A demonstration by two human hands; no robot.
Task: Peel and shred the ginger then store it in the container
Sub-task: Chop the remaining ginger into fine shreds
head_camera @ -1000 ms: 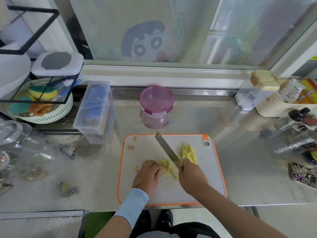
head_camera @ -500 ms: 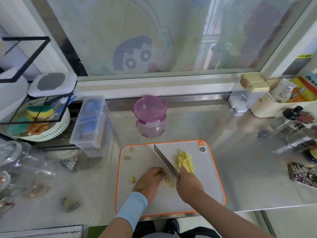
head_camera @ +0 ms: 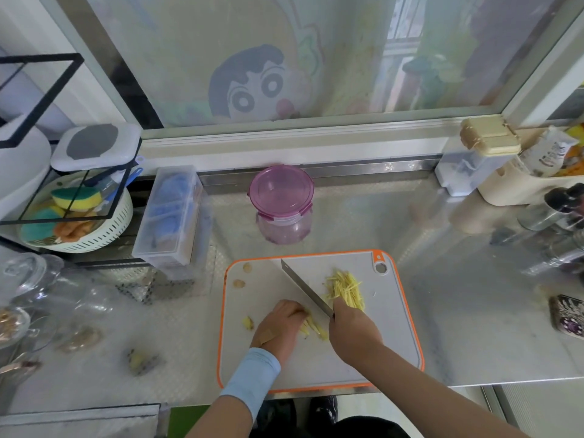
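Observation:
A grey cutting board with an orange rim lies at the counter's front edge. My right hand grips a knife whose blade points up and left over the board. My left hand is curled, fingertips pressing on ginger slices right next to the blade. A pile of yellow ginger shreds lies to the right of the knife. Small ginger scraps sit at the board's left side. A clear container with a purple lid, closed, stands behind the board.
A clear plastic box and a white basket with sponges stand at the left. Glass jars crowd the far left. Bottles and a beige bin line the right. A phone lies at the right edge.
The knife blade has shifted left, away from the shred pile, and my left hand has drawn back over a smaller bunch of slices. The camera view tilted slightly.

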